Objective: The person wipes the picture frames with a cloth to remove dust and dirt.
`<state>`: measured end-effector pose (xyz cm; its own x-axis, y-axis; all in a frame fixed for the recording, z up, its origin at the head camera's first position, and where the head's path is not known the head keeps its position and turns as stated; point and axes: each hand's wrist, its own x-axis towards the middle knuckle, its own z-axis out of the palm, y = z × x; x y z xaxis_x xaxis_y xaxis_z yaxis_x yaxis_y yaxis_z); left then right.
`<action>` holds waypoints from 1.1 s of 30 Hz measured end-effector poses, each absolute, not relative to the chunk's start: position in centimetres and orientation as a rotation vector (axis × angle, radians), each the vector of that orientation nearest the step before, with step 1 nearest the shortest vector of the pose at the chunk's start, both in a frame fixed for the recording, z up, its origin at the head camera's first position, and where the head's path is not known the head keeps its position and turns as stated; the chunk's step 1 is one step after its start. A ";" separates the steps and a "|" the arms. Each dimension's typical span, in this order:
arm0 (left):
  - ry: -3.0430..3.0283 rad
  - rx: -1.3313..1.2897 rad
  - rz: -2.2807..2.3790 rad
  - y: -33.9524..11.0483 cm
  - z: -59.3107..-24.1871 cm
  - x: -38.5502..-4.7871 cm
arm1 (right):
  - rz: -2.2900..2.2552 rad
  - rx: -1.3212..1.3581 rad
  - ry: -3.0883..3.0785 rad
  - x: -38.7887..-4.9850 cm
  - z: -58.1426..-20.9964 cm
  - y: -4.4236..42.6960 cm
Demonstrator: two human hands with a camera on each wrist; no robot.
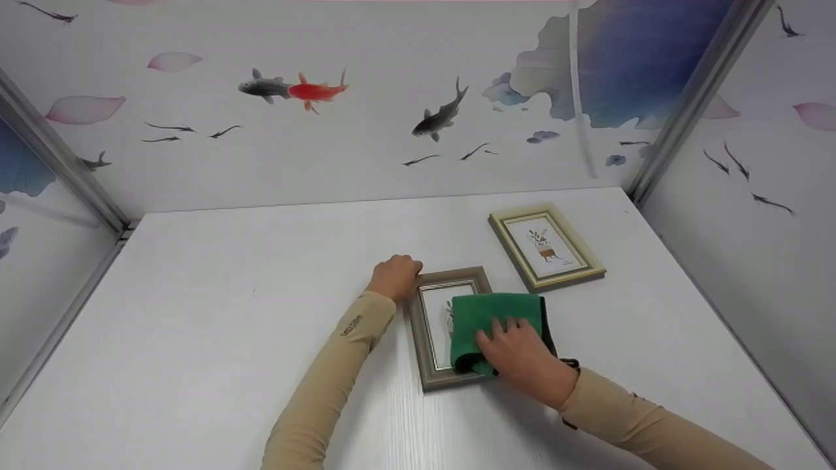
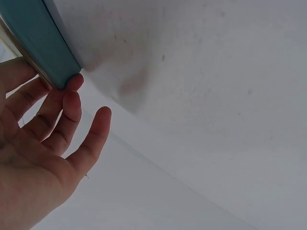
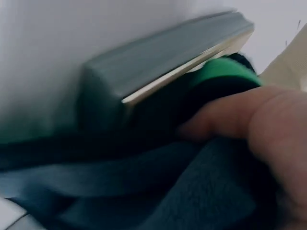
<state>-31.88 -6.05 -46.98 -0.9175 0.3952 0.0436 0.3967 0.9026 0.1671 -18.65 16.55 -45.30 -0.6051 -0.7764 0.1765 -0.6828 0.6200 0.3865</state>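
A brownish-grey picture frame (image 1: 431, 365) lies face up on the white table, its picture partly hidden by a folded green cloth (image 1: 486, 312). My left hand (image 1: 394, 277) grips the frame's far left corner. In the left wrist view, thumb and fingers pinch the end of the frame (image 2: 43, 38), with the little finger held away. My right hand (image 1: 522, 356) holds the cloth against the frame's right part, fingers bent on top of it. The right wrist view shows the thumb curled against the dark-edged cloth (image 3: 120, 179) beside the frame's side (image 3: 163, 60).
Behind and right of the gripped frame lies a second picture frame (image 1: 545, 248), pale yellow, with a plant-pot picture. Printed wall panels (image 1: 366, 156) with metal corner posts (image 1: 702, 98) enclose the back and sides of the table (image 1: 196, 326).
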 end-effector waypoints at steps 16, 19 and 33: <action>-3.054 -0.650 -0.320 -6.6 -47.2 -31.8 | 0.241 1.629 -2.658 -18.9 -46.7 15.3; -3.043 -0.651 -0.322 -6.8 -47.1 -31.8 | 0.468 1.756 -2.677 -19.2 -46.9 15.9; -3.057 -0.645 -0.318 -6.2 -46.9 -31.8 | 0.473 1.804 -2.599 -19.1 -45.2 18.3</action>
